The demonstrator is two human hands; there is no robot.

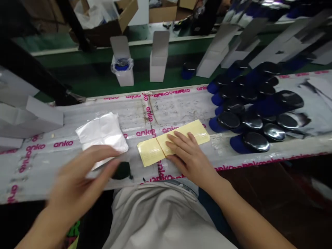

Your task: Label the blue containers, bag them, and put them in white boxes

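Observation:
My right hand [190, 155] lies flat, fingers stretched out, on a long strip of yellow paper slips [150, 152]. A brown crease or edge crosses the strip near its middle. My left hand [80, 176], blurred by motion, is over the near side of a stack of shiny white plastic bags [103, 131]. Its thumb and index finger are apart, with nothing visible between them. Whether the fingertips touch the bags I cannot tell. A small black patch [123, 170] shows beside the left thumb.
Many blue items with glossy black tops [250, 121] crowd the bench's right side. Open white boxes [158, 62] stand on the green surface [90, 74] behind, one box [126, 77] holding a bagged blue item. White cartons [44, 110] stand at left, beside a dark post [33, 65].

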